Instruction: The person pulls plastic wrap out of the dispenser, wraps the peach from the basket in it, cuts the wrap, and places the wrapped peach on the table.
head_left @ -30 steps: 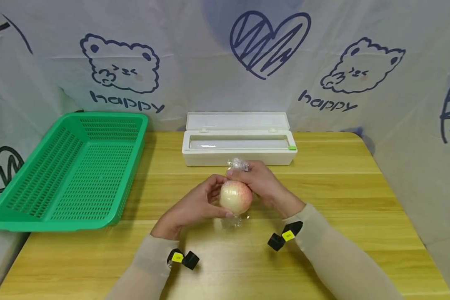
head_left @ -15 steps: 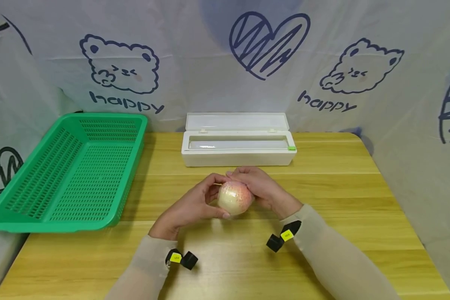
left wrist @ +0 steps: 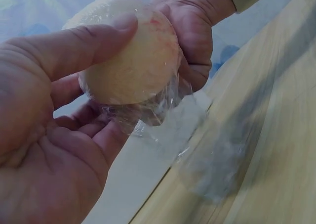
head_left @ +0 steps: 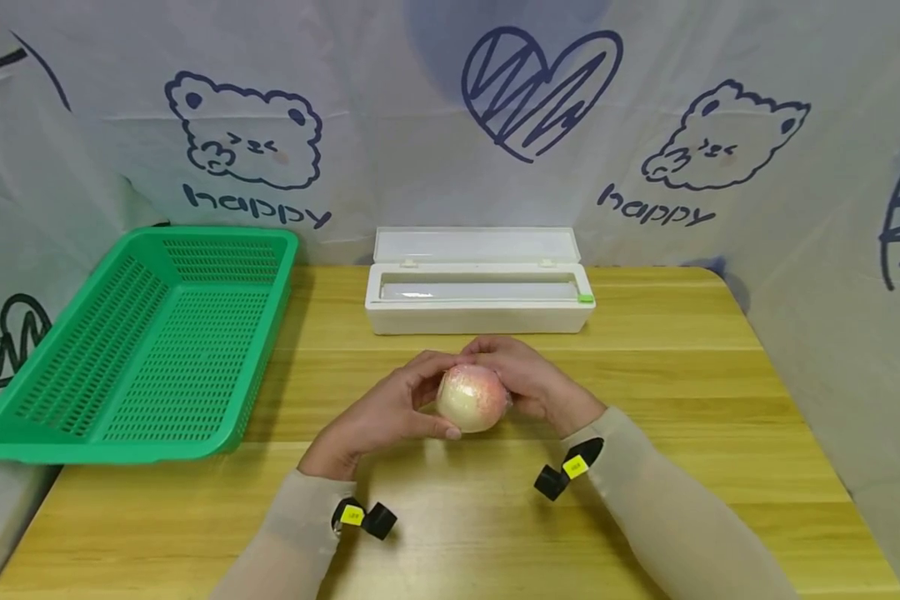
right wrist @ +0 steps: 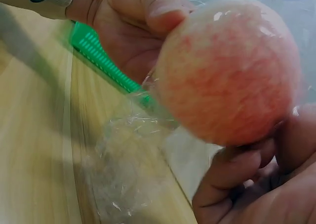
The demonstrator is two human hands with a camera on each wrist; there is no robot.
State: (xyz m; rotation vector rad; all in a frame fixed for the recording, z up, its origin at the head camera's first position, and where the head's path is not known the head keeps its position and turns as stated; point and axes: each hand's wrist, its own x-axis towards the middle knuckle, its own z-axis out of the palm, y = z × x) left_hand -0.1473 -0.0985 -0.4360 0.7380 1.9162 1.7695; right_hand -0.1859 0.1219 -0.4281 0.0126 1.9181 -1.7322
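A pale yellow and pink peach-like fruit (head_left: 472,398) is held between both hands above the table, clear film stretched over its skin. My left hand (head_left: 390,408) grips its left side, with the thumb (left wrist: 94,41) across the near face in the left wrist view. On the other side, my right hand (head_left: 532,379) has curled fingers (right wrist: 237,169) at the fruit and its film. Loose crumpled film (left wrist: 212,159) hangs beneath the fruit in the left wrist view, and likewise film (right wrist: 123,169) in the right wrist view.
A green slotted basket (head_left: 258,367) stands at the left. Behind the hands lies a long white box (head_left: 480,321) with its lid raised, near the back edge of the wooden table (head_left: 682,375). A printed cloth (head_left: 420,125) hangs behind.
The right hand has come down from the gathered film above the fruit to the fruit's far right side. The film tuft seen above the fruit is out of sight in the head view.
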